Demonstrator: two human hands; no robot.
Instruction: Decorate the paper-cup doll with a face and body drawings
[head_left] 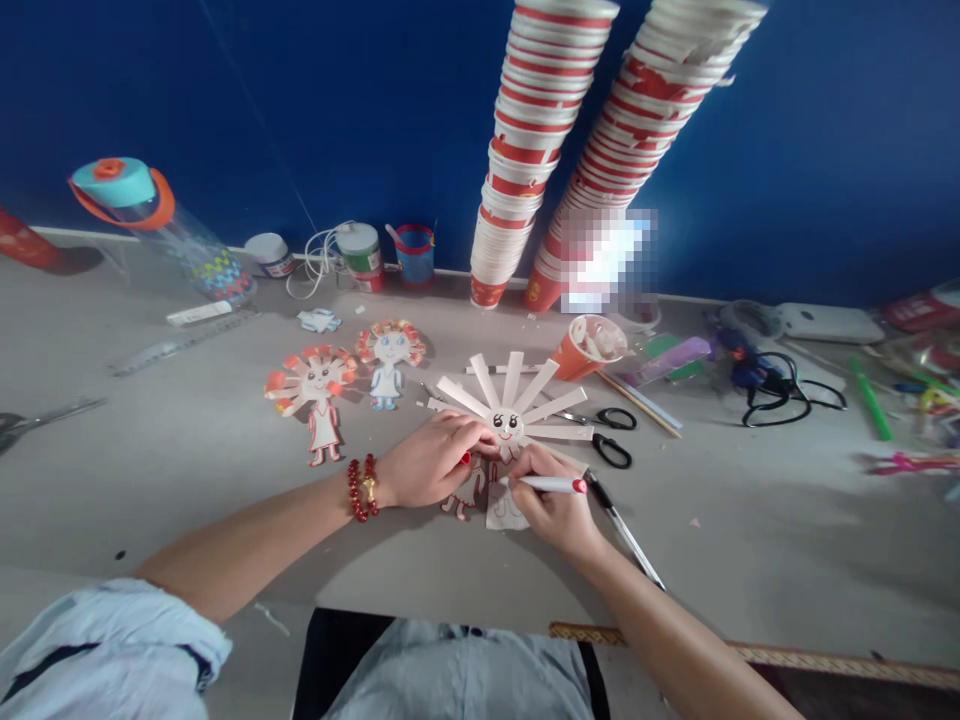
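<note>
My right hand (555,505) grips a white marker (553,484) with a red end, its tip low over a small piece of paper (504,512) with a drawn figure outline. My left hand (442,455) is closed beside it, with a small red marker cap (466,458) among its fingers, and its fingertips rest at the paper's upper edge. Just above lies a white paper-strip head (508,425) with a drawn face and strips spread like rays. A cut-out paper body (465,495) lies partly under my left hand.
Two paper dolls (324,425) (388,385) with orange curled hair lie at left. Black-handled scissors (613,450) and a black pen (626,530) are near my right hand. Tall paper cup stacks (517,150), a cup of scraps (589,345) and a bottle (187,240) stand behind.
</note>
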